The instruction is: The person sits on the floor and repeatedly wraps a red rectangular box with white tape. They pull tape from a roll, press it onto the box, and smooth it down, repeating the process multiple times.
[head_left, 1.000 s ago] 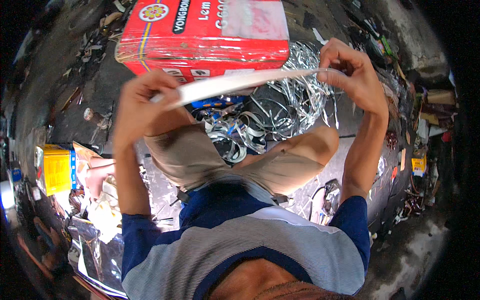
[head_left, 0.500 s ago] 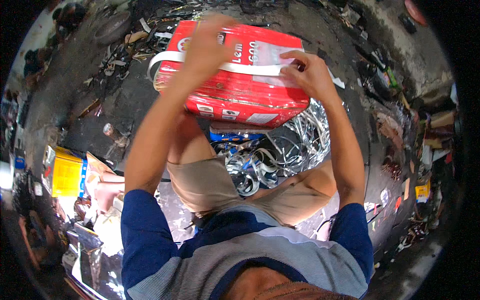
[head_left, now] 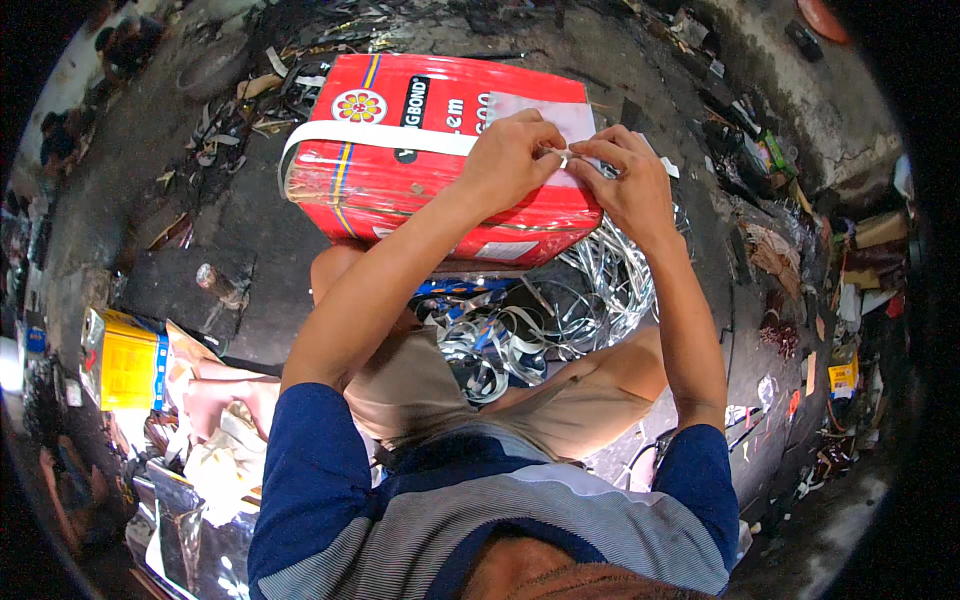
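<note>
A red cardboard box (head_left: 400, 185) wrapped in clear film lies in front of me, tilted slightly down to the right. Around its middle runs a flat white strap (head_left: 390, 137), which bows out loosely past the box's left end. My left hand (head_left: 512, 160) pinches the strap near the box's right end. Close beside it my right hand (head_left: 630, 180) pinches the strap too, fingertips almost meeting the left ones. A small whitish bit, partly hidden by the fingers, shows between them. A short strap end (head_left: 670, 168) sticks out past my right hand.
Below the box lies a tangle of silvery-white strapping (head_left: 620, 275) between my legs. A yellow tin (head_left: 130, 360) stands on the left, near pale crumpled material (head_left: 228, 450). At the right is a small yellow container (head_left: 843, 372). Scraps litter the dark floor (head_left: 180, 280).
My left hand has come down from above the box's top and moved right along the strap to meet my right hand. The box has shifted slightly left.
</note>
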`<state>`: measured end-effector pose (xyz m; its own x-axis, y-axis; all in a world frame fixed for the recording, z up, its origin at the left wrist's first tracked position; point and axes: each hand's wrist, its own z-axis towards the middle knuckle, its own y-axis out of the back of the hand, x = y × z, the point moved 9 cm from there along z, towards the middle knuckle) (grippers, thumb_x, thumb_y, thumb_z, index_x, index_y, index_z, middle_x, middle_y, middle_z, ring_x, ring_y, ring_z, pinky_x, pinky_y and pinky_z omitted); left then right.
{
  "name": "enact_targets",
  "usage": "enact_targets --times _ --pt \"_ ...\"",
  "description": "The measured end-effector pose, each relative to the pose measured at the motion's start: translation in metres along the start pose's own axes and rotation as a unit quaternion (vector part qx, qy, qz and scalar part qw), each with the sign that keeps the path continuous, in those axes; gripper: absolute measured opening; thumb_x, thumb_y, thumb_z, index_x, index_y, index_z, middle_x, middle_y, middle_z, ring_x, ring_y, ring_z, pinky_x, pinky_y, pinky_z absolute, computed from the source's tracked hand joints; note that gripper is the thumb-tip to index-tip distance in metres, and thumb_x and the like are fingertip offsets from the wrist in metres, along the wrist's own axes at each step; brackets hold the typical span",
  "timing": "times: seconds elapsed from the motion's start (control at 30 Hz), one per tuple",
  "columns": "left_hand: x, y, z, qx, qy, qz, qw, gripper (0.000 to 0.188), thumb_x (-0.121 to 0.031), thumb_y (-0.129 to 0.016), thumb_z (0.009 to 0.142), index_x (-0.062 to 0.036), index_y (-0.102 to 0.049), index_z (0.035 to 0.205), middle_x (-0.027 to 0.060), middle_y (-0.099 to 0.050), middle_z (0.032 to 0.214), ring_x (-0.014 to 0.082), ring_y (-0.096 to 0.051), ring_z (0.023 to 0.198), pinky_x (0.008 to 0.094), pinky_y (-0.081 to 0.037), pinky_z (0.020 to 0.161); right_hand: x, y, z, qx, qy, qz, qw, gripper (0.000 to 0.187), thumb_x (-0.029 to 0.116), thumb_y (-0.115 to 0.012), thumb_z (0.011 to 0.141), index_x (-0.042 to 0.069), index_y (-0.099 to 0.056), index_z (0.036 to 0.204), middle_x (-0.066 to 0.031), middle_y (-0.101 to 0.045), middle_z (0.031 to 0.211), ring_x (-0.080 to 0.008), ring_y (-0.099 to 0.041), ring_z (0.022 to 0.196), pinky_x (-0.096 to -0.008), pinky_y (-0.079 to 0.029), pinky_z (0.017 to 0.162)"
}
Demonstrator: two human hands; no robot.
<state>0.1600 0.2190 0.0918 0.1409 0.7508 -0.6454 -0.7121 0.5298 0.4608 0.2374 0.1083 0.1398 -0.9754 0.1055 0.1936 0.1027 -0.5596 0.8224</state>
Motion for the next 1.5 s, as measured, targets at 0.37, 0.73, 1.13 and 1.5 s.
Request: enact_targets --times 0.37,0.73,1.13,1.5 --pt "-0.005 -0.001 -0.002 0.041 -0.023 -0.025 0.999 0.015 -0.013 -0.076 0.082 -0.0019 -0.074 0.092 0.0106 -0.065 0.088 0.0229 -0.065 0.075 0.0350 -0.052 0.068 0.002 -0.002 -0.002 0.044 0.034 0.037 0.998 0.015 0.018 -0.072 0.085 0.005 -0.075 0.092 -0.0095 -0.063 0.097 -0.0291 -0.066 0.087 -0.0405 -0.053 0.076" --pt "0.014 0.000 0.002 0.016 0.089 -0.064 0.994 0.014 -0.012 -0.077 0.077 -0.0011 -0.074 0.086 0.0115 -0.065 0.082 0.0218 -0.065 0.072 0.0338 -0.052 0.066 -0.027 -0.010 -0.004 -0.033 -0.056 0.141 0.988 0.015 0.015 -0.075 0.081 0.004 -0.076 0.092 -0.0058 -0.057 0.084 -0.0167 -0.057 0.075 -0.0298 -0.045 0.066" --pt "0.012 -0.003 0.016 0.037 0.052 0.019 0.998 0.013 -0.012 -0.074 0.076 0.0005 -0.074 0.080 0.0118 -0.068 0.074 0.0191 -0.065 0.065 0.0323 -0.052 0.063 -0.072 -0.055 -0.006 -0.045 -0.227 0.319 0.919 0.022 0.015 -0.075 0.073 0.004 -0.057 0.081 -0.0013 -0.050 0.065 -0.0106 -0.045 0.058 -0.0292 -0.038 0.054" --pt "-0.001 -0.019 0.035 0.096 0.014 -0.025 0.995 0.015 -0.012 -0.075 0.075 0.0013 -0.074 0.081 0.0141 -0.068 0.078 0.0224 -0.068 0.068 0.0337 -0.053 0.062 -0.076 -0.047 -0.025 -0.085 -0.260 0.283 0.919 0.039 0.037 -0.069 0.090 0.001 -0.059 0.079 -0.0037 -0.056 0.066 -0.0110 -0.050 0.064 -0.0307 -0.042 0.060"
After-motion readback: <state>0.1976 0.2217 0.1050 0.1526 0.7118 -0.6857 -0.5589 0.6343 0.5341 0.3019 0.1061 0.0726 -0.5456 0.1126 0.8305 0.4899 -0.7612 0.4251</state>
